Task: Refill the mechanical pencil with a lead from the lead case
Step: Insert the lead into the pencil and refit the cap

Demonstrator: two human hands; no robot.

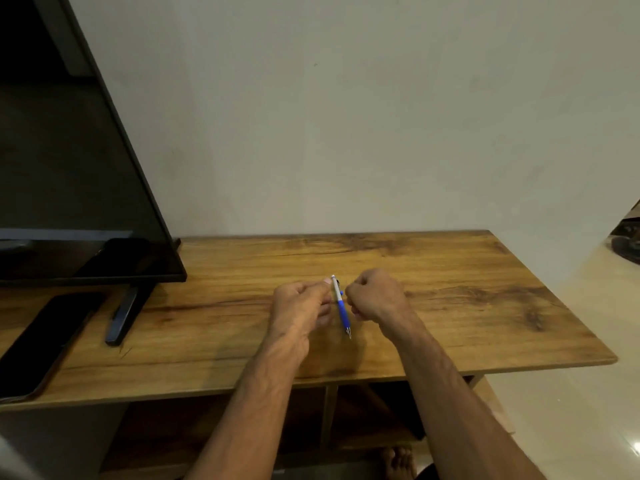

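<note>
The mechanical pencil [341,306] has a white upper barrel and a blue grip, and its metal tip points down toward me above the wooden table [450,306]. My left hand [301,306] pinches the barrel from the left, thumb up near the pencil's top end. My right hand [377,299] is curled into a fist right beside the pencil. A small blue piece [341,292] shows at its fingertips; it looks like part of the lead case, mostly hidden in the fist.
A dark monitor [69,168] stands at the left on a black foot [124,317]. A black phone [41,344] lies flat near the table's front left edge. The table's right edge [588,327] drops to a pale floor.
</note>
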